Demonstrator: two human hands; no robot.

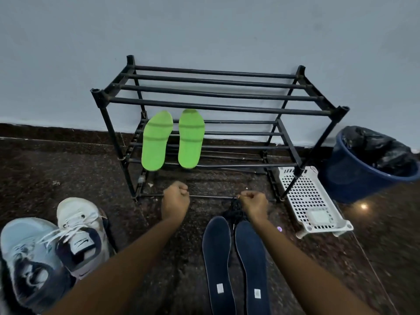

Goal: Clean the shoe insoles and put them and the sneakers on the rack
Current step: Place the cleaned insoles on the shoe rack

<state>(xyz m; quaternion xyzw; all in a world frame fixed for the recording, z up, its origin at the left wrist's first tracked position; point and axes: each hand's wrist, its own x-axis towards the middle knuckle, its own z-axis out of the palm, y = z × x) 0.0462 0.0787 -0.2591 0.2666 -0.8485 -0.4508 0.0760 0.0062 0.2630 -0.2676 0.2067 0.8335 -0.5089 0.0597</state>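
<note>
Two green insoles (156,140) (190,138) lie side by side on the middle shelf of the black shoe rack (218,108). On the floor in front of it, two dark navy insoles (217,260) (252,264) lie with their toes toward the rack. Two white and navy sneakers (83,235) (29,262) sit at the lower left. My right hand (253,202) grips a dark bundle (234,211), perhaps laces or cloth, just above the navy insoles' toes. My left hand (175,197) is curled into a fist near the rack's bottom bar, with nothing visible in it.
A white perforated plastic tray (311,201) lies on the floor by the rack's right leg. Right of it stands a blue bin with a black liner (363,169). The pale wall runs behind the rack. The floor is dark speckled stone.
</note>
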